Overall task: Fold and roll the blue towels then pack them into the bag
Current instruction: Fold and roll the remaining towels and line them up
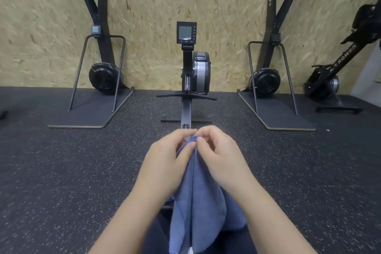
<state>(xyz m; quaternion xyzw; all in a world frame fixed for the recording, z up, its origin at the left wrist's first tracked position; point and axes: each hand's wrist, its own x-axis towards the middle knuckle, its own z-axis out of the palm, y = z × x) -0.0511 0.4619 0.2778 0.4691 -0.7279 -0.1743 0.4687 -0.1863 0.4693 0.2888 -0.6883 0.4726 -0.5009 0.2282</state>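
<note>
Two hands, left hand (165,163) and right hand (218,156), pinch blue towel (198,202) corners together | step: folding | next: likely align edges, flatten.

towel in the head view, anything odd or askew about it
Nothing damaged. The towel hangs lengthwise, not yet rolled; the left hand and right hand pinch its top edge together, each in a fingertip grip. No bag is in view.

Rowing machine (186,80) ahead; open floor (61,161) either side.
</note>
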